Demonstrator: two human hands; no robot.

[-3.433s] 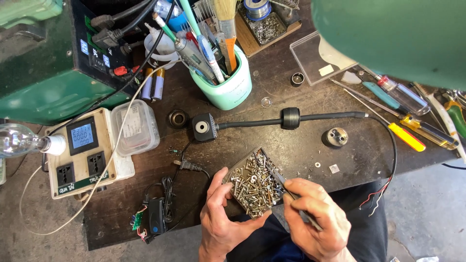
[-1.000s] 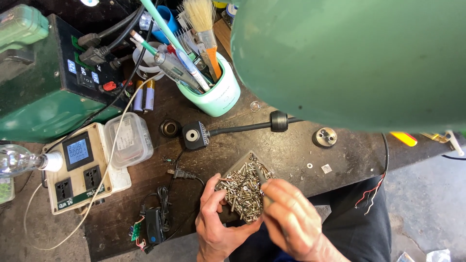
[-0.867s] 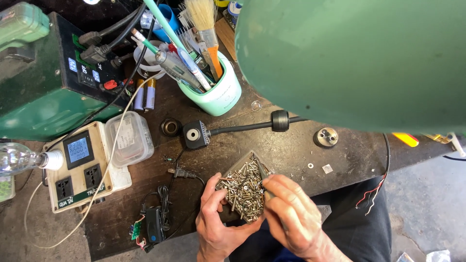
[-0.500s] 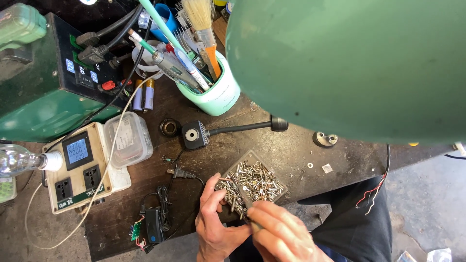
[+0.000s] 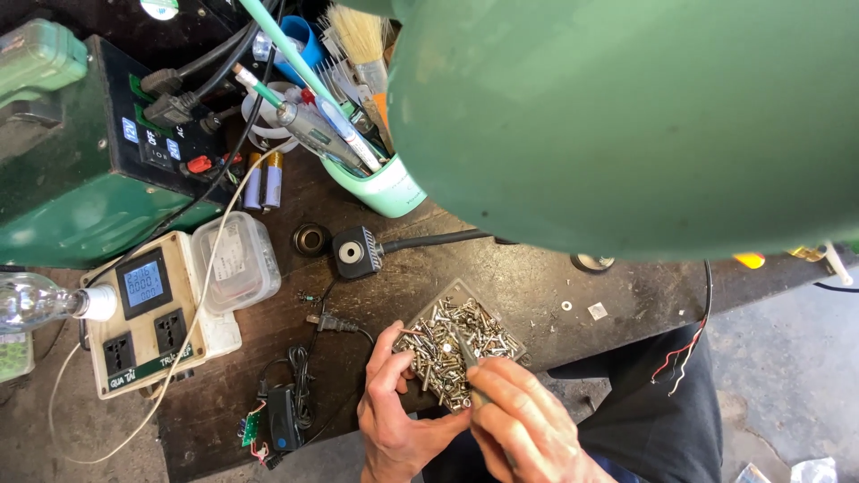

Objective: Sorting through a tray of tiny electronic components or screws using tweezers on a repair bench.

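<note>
A small clear tray (image 5: 512,335) heaped with several silver screws sits at the near edge of the dark workbench (image 5: 528,277). My left hand (image 5: 394,407) grips the tray's near left corner, fingers curled along its side. My right hand (image 5: 528,429) is closed around a thin dark tool (image 5: 465,351), which looks like tweezers, and its tip is down among the screws near the middle of the tray.
A large green lamp shade (image 5: 626,116) fills the upper right and hides much of the bench. A mint cup (image 5: 380,183) of brushes and pens, a green power unit (image 5: 80,170), a beige socket box (image 5: 152,309), a clear lidded box (image 5: 237,264) and a black cable plug (image 5: 358,253) lie behind.
The view has tilted so the lamp shade covers more of the bench. My right hand drew back toward me and now points the tool tip into the screws.
</note>
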